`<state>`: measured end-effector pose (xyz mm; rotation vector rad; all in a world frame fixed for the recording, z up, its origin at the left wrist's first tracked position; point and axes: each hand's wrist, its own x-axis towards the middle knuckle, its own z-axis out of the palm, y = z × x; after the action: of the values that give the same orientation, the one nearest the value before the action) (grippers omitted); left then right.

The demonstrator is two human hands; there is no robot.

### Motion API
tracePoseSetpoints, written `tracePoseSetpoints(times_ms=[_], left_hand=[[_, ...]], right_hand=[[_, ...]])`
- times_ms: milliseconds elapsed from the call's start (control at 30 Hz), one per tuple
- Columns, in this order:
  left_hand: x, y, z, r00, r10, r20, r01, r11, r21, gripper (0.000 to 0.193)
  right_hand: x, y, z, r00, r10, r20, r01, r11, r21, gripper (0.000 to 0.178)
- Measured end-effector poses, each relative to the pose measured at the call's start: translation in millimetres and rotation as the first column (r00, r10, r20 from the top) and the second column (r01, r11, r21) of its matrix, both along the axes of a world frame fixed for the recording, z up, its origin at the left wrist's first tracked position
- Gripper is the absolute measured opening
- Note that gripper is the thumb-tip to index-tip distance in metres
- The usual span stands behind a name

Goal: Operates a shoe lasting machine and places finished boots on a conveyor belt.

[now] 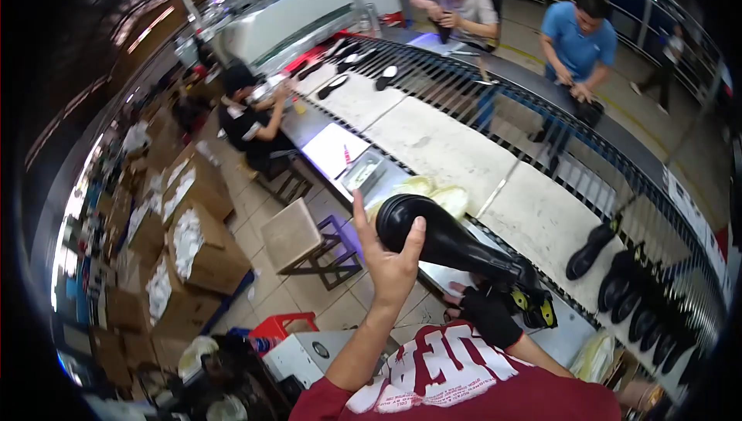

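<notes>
Fingers point(362, 220) wide, left hand point(392, 270) near black object point(448, 242)

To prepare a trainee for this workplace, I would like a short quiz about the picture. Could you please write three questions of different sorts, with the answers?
1. True or false: the wearer's left hand has a black glove on it.
2. Choose one. The bright parts of the black shoe near the wearer's right hand are: A) red; B) yellow-green; C) blue.
3. Fill in the colour: the open cardboard boxes on the floor at the left hold ____ material.

Key:
1. False; this hand is bare, and the black glove is on the other one.
2. B.
3. White.
</notes>
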<state>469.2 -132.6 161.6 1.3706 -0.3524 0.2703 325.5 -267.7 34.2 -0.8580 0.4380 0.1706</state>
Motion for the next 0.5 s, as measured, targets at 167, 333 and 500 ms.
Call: tracePoseSetpoints(times_ms=[167,333,500], left_hand=[[-40,-70,-50,0.950,-0.124,0.288,0.037,0.956,0.290,0.095],[-40,-99,-96,0.760,-0.583,0.287,0.338,0.732,0.592,0.088],[-11,-52,-112,0.850,-0.524,-0.048,0.439,0.657,0.613,0.039]], right_hand=[[63,-52,37,0.892,-0.391,0.226,0.176,0.762,0.623,0.051],[95,-173,-48,0.851,-0.514,0.109,0.483,0.847,0.219,0.061],[69,-352,-185,0.643,-0.741,0.193,0.544,0.265,-0.796,0.060]])
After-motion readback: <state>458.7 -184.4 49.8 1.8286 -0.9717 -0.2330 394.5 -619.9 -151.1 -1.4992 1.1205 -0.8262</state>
